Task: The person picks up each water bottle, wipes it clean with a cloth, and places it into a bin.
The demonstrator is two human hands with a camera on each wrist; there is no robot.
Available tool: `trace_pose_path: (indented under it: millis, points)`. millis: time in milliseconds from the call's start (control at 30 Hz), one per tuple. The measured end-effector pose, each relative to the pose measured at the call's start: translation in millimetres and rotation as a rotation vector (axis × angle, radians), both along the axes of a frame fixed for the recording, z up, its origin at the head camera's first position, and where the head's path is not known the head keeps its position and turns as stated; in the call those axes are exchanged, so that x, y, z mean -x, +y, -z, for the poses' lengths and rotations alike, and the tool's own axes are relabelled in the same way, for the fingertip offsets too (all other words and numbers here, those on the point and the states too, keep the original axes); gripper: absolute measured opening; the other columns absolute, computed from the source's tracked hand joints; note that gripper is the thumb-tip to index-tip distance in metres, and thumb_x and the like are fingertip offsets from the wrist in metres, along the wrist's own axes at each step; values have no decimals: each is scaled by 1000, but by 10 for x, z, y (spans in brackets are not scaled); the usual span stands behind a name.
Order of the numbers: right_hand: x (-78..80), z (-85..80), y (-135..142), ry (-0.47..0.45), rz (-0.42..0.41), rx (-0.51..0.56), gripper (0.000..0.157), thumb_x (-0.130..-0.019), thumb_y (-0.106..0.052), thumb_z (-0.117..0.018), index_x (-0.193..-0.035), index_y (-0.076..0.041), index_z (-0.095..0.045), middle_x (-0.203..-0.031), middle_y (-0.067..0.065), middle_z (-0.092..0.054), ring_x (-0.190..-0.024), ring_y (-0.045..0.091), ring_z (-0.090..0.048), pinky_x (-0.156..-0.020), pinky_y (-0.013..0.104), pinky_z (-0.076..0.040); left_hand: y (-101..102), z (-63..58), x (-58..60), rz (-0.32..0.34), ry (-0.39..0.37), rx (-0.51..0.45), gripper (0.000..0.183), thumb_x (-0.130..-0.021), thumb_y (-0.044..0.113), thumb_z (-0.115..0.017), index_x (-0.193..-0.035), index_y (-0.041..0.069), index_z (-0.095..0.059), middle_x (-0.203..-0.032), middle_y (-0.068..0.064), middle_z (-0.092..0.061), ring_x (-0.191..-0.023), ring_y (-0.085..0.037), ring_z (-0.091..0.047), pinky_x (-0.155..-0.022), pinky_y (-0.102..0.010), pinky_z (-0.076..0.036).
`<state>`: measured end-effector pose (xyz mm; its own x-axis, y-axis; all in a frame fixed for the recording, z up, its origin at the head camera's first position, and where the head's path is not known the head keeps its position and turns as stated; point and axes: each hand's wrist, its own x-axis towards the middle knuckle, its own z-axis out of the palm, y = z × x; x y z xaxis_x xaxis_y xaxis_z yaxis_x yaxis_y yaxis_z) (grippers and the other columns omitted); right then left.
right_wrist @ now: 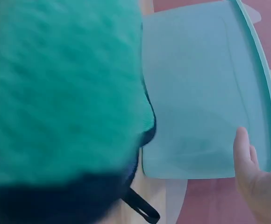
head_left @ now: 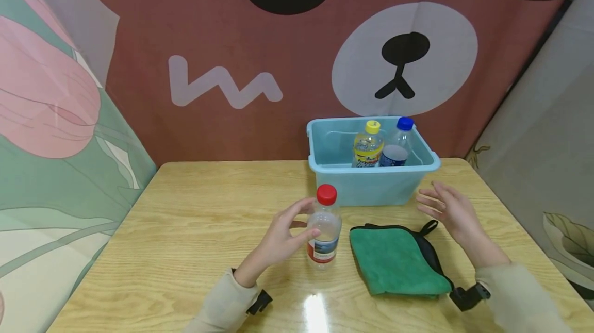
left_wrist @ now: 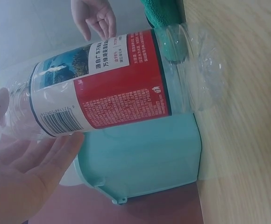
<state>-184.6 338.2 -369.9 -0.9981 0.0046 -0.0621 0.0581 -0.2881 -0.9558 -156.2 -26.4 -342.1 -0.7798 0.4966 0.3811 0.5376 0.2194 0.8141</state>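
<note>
A clear plastic bottle [head_left: 324, 235] with a red cap and a red, white and blue label stands on the table. My left hand [head_left: 285, 235] is around its upper part, thumb on the near side and fingers at the far side. In the left wrist view, the fingers [left_wrist: 56, 158] meet the bottle's edge by the label. My right hand [head_left: 447, 209] hovers beside the light blue bin [head_left: 362, 188] with fingers spread and nothing in them. Inside the bin are a yellow-capped bottle [head_left: 368, 148] and a blue-capped bottle [head_left: 397, 148].
A folded green cloth item [head_left: 401, 261] with black edging and a loop lies right of the bottle, in front of the bin. The wooden table [head_left: 195, 230] meets a brown printed curtain [head_left: 223, 132] at the back.
</note>
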Motion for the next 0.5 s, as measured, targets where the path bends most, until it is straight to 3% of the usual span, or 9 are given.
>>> trace_pose_path:
  millis: [133, 267, 367, 500]
  points:
    - [52, -55, 24, -5, 27, 64, 27, -94, -26, -48, -115, -12, -37, -89, -1, -64, -82, 15, -65, -72, 28, -54, -3, -25, -14, 9, -14, -1, 53, -82, 0, -64, -129, -8, -41, -116, -22, -53, -108, -37, -51, -80, -45, -51]
    - [158, -58, 84, -31, 72, 66, 55, -92, -30, -52, -135, -8, -27, -92, 0, -62, -83, 16, -65, -74, 31, -54, 0, -28, -15, 16, -9, -4, 56, -80, -1, -66, -129, -8, -41, -118, -23, -52, -108, -37, -50, -80, -44, -51]
    - [325, 50, 195, -36, 109, 31, 56, -90, -34, -54, -135, -8, -33, -97, 2, -60, -86, 18, -65, -76, 33, -53, 13, -30, -15, 8, 11, 7, 57, -79, 0, -68, -129, -9, -41, -119, -22, -53, -107, -35, -51, -79, -38, -52]
    - [556, 225, 334, -51, 171, 5, 45, -86, -37, -59, -121, -10, -49, -103, 7, -57, -88, 23, -64, -76, 37, -53, 28, -5, -2, -10, 24, 18, 56, -79, 1, -68, -128, -8, -41, -118, -21, -53, -106, -33, -52, -78, -31, -53]
